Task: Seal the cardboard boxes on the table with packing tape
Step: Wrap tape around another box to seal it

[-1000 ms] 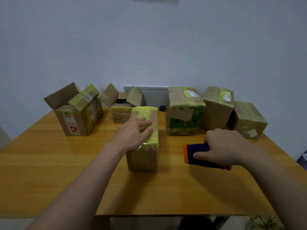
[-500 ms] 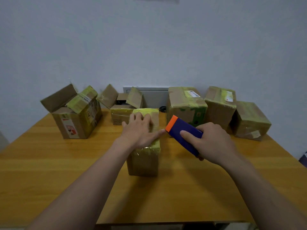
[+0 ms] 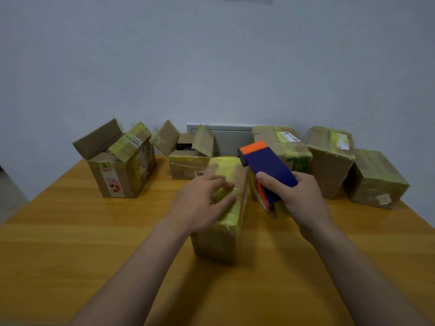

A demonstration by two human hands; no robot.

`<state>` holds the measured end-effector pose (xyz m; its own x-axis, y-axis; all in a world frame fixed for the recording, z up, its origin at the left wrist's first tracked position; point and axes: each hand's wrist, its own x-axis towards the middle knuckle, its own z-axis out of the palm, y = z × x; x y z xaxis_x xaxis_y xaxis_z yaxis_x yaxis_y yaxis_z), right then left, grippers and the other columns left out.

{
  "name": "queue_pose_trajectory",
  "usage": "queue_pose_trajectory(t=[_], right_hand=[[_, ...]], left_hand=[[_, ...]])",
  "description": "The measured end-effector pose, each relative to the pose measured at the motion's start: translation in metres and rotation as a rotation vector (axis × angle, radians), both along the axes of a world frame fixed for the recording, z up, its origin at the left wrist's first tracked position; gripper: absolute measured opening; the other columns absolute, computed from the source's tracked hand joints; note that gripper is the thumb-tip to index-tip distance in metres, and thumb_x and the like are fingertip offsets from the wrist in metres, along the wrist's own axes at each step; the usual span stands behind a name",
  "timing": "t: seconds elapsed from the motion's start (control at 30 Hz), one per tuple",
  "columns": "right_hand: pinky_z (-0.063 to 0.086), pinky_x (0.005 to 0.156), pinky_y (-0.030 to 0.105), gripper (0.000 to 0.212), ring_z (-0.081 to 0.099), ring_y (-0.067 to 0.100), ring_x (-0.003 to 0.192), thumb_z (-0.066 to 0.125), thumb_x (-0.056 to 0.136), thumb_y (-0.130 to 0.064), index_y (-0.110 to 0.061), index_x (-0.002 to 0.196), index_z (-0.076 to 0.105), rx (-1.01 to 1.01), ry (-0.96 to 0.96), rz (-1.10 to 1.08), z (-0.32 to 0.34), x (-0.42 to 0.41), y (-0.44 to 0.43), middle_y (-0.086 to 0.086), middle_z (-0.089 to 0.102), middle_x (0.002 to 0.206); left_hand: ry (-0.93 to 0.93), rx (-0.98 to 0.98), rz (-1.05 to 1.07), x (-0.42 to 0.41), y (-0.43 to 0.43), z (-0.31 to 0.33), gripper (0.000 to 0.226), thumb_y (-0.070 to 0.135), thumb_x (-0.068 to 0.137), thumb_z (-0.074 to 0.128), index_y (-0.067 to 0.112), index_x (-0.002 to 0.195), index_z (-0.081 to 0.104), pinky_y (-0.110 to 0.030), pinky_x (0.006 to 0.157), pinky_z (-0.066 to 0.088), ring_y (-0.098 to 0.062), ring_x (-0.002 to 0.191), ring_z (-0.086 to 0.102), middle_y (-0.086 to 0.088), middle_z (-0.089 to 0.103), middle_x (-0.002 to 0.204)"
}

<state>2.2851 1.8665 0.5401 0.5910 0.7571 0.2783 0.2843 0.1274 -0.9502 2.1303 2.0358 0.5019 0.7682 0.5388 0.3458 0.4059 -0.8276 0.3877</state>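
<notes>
A narrow cardboard box (image 3: 220, 243) with yellow tape along its top stands in the middle of the wooden table (image 3: 70, 243). My left hand (image 3: 200, 203) rests on the box's top with its fingers spread over the tape. My right hand (image 3: 294, 198) grips a blue tape dispenser (image 3: 268, 168) with an orange tip, held just right of the box and tilted up toward its far end. The roll under the dispenser is mostly hidden by my hand.
Two boxes with raised flaps stand at the back left (image 3: 122, 165) and back centre (image 3: 188, 161). Three taped boxes (image 3: 334, 161) line the back right by the wall. A grey panel (image 3: 223, 137) is on the wall behind them.
My right hand lifted the dispenser off the table and brought it up beside the box's far end. My left hand stayed on the box top, its fingers shifting slightly.
</notes>
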Motion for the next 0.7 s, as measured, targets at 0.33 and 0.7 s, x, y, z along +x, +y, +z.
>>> queue_pose_trajectory(t=[0.33,0.7], right_hand=[[0.061,0.074,0.034,0.049,0.078,0.020,0.082,0.069,0.085,-0.050,-0.014,0.118,0.065,0.140,-0.038,0.010,0.015,-0.011,0.034,0.004,0.079,0.087],[0.051,0.049,0.019,0.029,0.066,0.012,0.056,0.074,0.085,-0.041,-0.016,0.096,0.067,0.157,-0.137,-0.042,-0.008,-0.026,0.080,-0.002,0.068,0.072]], left_hand=[[-0.423,-0.770,0.211,-0.014,0.024,-0.015,0.028,0.036,0.088,0.080,0.031,0.115,0.074,-0.028,0.080,0.055,-0.011,0.103,0.070,0.008,0.074,0.111],[-0.757,-1.257,0.195,0.003,0.012,-0.027,0.042,0.030,0.104,0.054,0.009,0.072,0.070,-0.029,0.062,0.055,-0.024,0.066,0.069,-0.013,0.071,0.072]])
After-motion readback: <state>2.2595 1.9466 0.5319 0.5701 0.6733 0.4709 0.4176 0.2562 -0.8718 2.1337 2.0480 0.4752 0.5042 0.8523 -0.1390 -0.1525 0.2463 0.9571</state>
